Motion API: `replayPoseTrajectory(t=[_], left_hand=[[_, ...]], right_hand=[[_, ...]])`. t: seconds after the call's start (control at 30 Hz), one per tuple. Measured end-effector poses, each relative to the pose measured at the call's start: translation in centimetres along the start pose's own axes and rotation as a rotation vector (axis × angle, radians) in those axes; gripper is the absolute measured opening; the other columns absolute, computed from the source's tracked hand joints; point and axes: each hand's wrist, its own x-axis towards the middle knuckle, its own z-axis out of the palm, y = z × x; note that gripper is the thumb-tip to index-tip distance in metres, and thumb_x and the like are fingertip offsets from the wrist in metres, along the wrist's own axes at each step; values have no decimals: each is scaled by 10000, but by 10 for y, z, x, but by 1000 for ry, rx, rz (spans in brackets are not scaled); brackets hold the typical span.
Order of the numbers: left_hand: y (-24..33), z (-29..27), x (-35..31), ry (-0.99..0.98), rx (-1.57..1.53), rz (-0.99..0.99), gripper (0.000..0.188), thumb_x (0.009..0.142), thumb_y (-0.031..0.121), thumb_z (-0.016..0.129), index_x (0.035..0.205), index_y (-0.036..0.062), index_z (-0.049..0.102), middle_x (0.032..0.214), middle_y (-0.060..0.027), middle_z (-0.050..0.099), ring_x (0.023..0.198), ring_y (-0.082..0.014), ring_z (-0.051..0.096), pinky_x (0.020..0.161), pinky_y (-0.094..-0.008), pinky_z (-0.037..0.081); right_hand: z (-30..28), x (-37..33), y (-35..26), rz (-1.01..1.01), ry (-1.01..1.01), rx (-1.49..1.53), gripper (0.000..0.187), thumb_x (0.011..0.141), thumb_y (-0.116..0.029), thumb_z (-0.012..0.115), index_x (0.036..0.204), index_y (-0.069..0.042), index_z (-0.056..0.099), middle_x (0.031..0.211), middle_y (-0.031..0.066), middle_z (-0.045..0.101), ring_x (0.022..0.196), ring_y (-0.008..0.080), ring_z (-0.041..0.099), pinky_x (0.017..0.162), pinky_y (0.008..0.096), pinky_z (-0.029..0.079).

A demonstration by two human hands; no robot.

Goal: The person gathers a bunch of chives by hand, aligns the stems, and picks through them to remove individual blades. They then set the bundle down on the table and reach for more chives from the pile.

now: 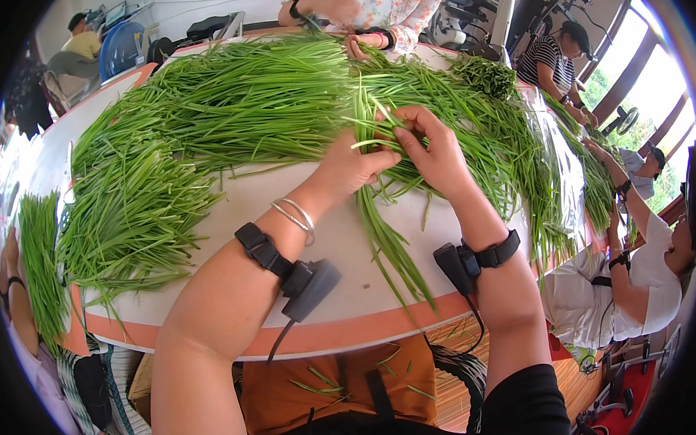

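Observation:
My left hand [350, 164] is closed round a small bunch of garlic chives [389, 243] over the table's middle. The long green leaves hang down toward the near edge, and the pale stalk ends point up and away from me. Close beside it, my right hand [436, 151] pinches at the stalk ends with thumb and forefinger. Its other fingers curl behind, partly hidden. Beyond my hands lies a thick heap of chives [259, 98], laid mostly crosswise. A looser heap [491, 147] spreads to the right.
The white table [306, 326] has an orange rim. Another chive pile [129, 214] lies at left, and clear plastic sheeting [565, 171] at right. Opposite, a person in a floral top [391, 13] handles chives. Others sit along the right. Cut leaf scraps [319, 379] lie on my lap.

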Motion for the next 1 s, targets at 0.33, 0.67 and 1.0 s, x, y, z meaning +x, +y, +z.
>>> replayPoseTrajectory(t=[0.33, 0.67, 1.0], left_hand=[[-1, -5, 3, 163, -36, 117, 276, 877, 269, 597, 1030, 40, 623, 576, 81, 390, 475, -31, 312, 434, -204, 240], [-11, -9, 9, 242, 162, 239, 188, 839, 241, 652, 881, 58, 657, 619, 53, 507, 480, -31, 352, 433, -199, 264], [-10, -7, 8, 143, 163, 296, 274, 866, 250, 612, 1024, 29, 645, 665, 35, 520, 527, -39, 404, 481, -202, 324]], right_hand=[[-1, 0, -1, -91, -64, -52, 140, 809, -95, 609, 913, -6, 579, 824, 123, 595, 724, 243, 573, 646, 322, 444], [-3, 2, -8, -293, -22, -113, 141, 739, -73, 656, 861, -14, 617, 840, 117, 619, 772, 270, 595, 713, 338, 464], [-3, 2, -8, -291, 60, -116, 142, 753, -106, 655, 863, -17, 647, 873, 118, 639, 815, 287, 594, 763, 350, 457]])
